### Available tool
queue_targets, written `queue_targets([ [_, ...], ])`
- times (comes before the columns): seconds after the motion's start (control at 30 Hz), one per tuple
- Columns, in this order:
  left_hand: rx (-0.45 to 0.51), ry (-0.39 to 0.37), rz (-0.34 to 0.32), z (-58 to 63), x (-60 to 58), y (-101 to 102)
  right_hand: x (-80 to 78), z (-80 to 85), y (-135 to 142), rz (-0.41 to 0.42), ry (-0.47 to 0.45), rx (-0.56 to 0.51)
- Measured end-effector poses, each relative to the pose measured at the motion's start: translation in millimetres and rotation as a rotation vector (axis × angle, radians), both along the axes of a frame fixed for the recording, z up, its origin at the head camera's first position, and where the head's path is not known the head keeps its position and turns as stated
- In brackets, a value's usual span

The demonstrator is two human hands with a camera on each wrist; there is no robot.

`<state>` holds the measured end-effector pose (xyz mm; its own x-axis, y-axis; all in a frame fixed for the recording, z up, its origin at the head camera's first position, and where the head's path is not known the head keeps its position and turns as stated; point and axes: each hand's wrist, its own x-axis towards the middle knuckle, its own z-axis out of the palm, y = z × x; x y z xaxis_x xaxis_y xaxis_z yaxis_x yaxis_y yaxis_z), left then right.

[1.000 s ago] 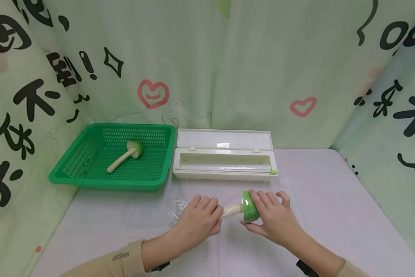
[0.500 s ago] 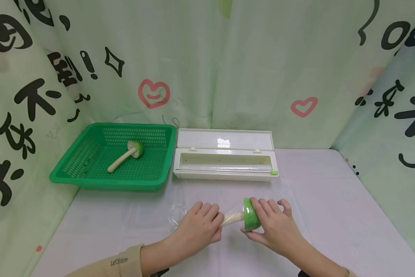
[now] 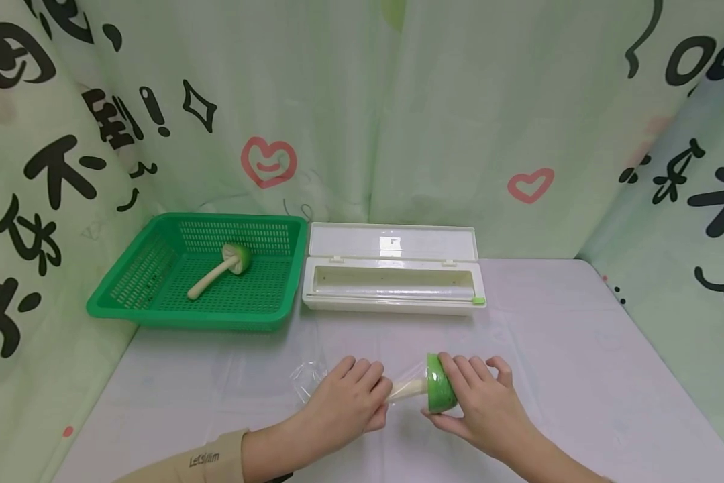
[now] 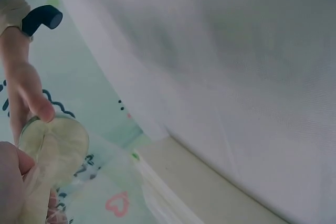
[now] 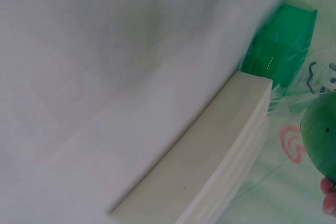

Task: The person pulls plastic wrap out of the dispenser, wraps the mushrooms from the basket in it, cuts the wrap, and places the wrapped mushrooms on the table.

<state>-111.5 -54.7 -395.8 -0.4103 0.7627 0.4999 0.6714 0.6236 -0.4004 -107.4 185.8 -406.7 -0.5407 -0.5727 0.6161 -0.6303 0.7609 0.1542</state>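
In front of a long white plastic box (image 3: 392, 306), its lid raised, a mushroom-shaped piece with a domed green cap and pale stalk (image 3: 441, 384) lies crosswise between two hands over the pale, cloth-covered bench (image 3: 579, 362). The left hand (image 3: 349, 406) has its grip curled round the stalk and crinkled clear film (image 3: 308, 380); the right hand (image 3: 487, 401) grips the cap between thumb and fingers. Left of the box, a green perforated plastic basket (image 3: 183, 319) holds a second green-capped, pale-stalked mushroom (image 3: 219, 274).
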Motion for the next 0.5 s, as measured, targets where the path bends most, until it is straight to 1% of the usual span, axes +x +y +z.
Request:
queue_targets([
  [0.1, -0.033, -0.019, 0.005, 0.4, 1.5, -0.4, 3.5, -1.0, -0.5, -0.002, -0.006, -0.001],
  [0.27, -0.084, -0.082, 0.013, 0.5, 4.7, -1.1, 9.2, -5.4, -1.0, -0.015, -0.022, -0.01],
  [0.33, -0.093, -0.094, 0.014, -0.7, 5.3, -1.1, 10.9, -8.1, -1.1, -0.02, -0.031, -0.016],
  [0.4, -0.088, -0.093, 0.009, -3.4, 5.1, -1.2, 11.5, -11.7, -1.8, -0.009, -0.035, -0.036],
  [0.5, -0.059, -0.058, -0.008, -10.6, 2.5, -0.8, 11.5, -18.6, -2.7, -0.002, -0.05, -0.058],
])
